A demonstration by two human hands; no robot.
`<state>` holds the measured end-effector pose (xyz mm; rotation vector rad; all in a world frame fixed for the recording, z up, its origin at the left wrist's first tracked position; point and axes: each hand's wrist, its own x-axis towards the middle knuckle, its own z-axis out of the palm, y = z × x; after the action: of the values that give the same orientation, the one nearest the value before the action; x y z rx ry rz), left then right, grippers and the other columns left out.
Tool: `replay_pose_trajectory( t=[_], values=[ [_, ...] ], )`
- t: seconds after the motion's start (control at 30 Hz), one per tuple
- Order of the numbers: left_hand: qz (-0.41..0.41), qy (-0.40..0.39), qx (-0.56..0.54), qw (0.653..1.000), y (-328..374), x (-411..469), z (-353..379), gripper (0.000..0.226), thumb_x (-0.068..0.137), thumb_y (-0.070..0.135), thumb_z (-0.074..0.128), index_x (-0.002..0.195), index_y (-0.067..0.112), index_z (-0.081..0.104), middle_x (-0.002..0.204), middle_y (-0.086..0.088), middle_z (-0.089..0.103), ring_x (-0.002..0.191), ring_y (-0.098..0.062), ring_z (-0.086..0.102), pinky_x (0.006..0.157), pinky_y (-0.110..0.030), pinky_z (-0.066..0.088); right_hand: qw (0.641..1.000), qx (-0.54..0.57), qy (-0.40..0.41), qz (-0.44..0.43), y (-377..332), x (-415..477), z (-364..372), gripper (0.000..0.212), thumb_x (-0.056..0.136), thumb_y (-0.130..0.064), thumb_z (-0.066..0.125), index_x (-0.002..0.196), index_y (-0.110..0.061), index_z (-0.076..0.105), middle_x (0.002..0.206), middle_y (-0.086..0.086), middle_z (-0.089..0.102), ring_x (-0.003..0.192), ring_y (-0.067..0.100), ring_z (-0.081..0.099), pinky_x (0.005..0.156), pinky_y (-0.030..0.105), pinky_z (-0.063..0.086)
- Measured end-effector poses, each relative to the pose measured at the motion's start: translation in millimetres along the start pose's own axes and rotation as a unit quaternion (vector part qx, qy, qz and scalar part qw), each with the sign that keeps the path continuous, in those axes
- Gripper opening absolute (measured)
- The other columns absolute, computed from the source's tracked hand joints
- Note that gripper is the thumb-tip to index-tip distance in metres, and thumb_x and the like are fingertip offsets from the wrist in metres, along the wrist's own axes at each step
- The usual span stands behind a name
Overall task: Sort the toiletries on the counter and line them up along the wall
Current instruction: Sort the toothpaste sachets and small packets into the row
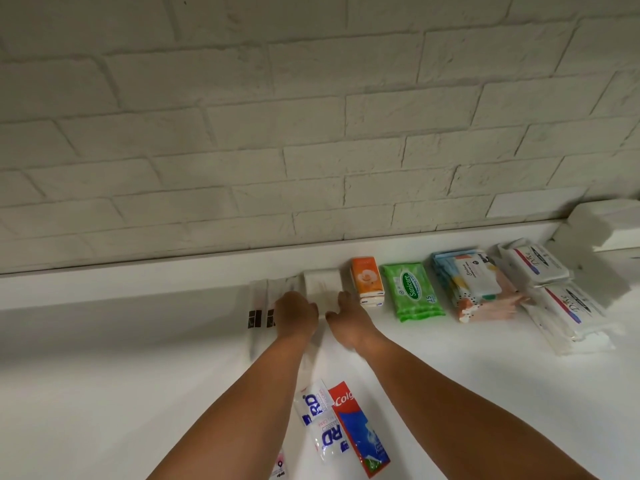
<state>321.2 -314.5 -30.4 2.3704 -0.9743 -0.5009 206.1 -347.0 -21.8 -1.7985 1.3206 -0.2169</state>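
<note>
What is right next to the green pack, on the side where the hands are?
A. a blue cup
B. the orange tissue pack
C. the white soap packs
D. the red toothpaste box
B: the orange tissue pack lies just left of the green pack along the wall, between it and the two hands.

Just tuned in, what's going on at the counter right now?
A person is lining toiletries up along the wall. Both hands, left and right, are at a white pack in the row, beside the orange tissues. The Colgate box and RD sachets lie unsorted nearer the person.
</note>
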Motion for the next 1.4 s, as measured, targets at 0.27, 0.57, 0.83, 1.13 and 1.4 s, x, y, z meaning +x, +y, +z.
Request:
replay_pose_trajectory(
  t=[0.27, 0.57, 0.83, 1.13, 1.4],
  values=[
    [0.006, -0.007, 0.004, 1.000, 3.9, -0.5, -6.6, 0.025, 0.093, 0.021, 0.059, 0.090, 0.000, 0.071, 0.086, -0.010, 0.071, 0.082, -0.025, 0.068, 0.063, -0.026, 0.041, 0.999, -0.029, -0.005, -0.018, -0.1, -1.1, -4.1, 0.046, 0.092, -0.018, 0.049, 0.135, -0.004, 0.039, 0.141, 0.015, 0.040, 0.131, 0.030, 0.043, 0.105, 0.039, 0.042],
    [0.130, 0.004, 0.011, 0.991, -13.0, -49.7, -50.9, 0.021, 0.092, 0.020, 0.055, 0.095, 0.014, 0.075, 0.096, -0.001, 0.075, 0.086, -0.020, 0.065, 0.071, -0.021, 0.038, 0.980, -0.141, 0.047, -0.136, -7.2, -79.2, 3.2, 0.046, 0.097, -0.021, 0.049, 0.140, -0.006, 0.044, 0.151, 0.014, 0.039, 0.136, 0.028, 0.040, 0.110, 0.033, 0.035],
    [0.188, -0.002, -0.068, 0.980, -85.0, -124.0, -96.0, 0.015, 0.094, 0.019, 0.066, 0.105, 0.017, 0.075, 0.098, 0.008, 0.073, 0.072, 0.004, 0.060, 0.070, -0.005, 0.045, 0.979, -0.094, 0.032, -0.176, -1.9, -164.8, 40.6, 0.037, 0.094, -0.028, 0.058, 0.130, -0.021, 0.060, 0.134, -0.005, 0.060, 0.114, 0.011, 0.059, 0.096, 0.014, 0.038],
    [0.191, -0.113, -0.019, 0.975, -176.6, -202.9, -124.4, 0.012, 0.090, 0.020, 0.070, 0.101, 0.023, 0.074, 0.094, 0.014, 0.069, 0.079, -0.001, 0.064, 0.069, -0.002, 0.040, 0.956, -0.226, -0.091, -0.165, 19.8, -234.9, 121.3, 0.057, 0.082, -0.043, 0.071, 0.134, -0.027, 0.055, 0.138, -0.007, 0.053, 0.124, 0.014, 0.047, 0.106, 0.028, 0.038],
    [0.259, -0.201, 0.041, 0.944, -231.0, -247.9, -116.4, 0.023, 0.089, 0.028, 0.073, 0.111, 0.022, 0.070, 0.097, 0.007, 0.066, 0.085, -0.007, 0.060, 0.081, -0.027, 0.053, 0.936, -0.298, -0.074, -0.171, 33.0, -274.5, 142.0, 0.044, 0.081, -0.045, 0.070, 0.121, -0.031, 0.061, 0.113, -0.003, 0.056, 0.106, 0.017, 0.047, 0.086, 0.034, 0.045]
  ],
)
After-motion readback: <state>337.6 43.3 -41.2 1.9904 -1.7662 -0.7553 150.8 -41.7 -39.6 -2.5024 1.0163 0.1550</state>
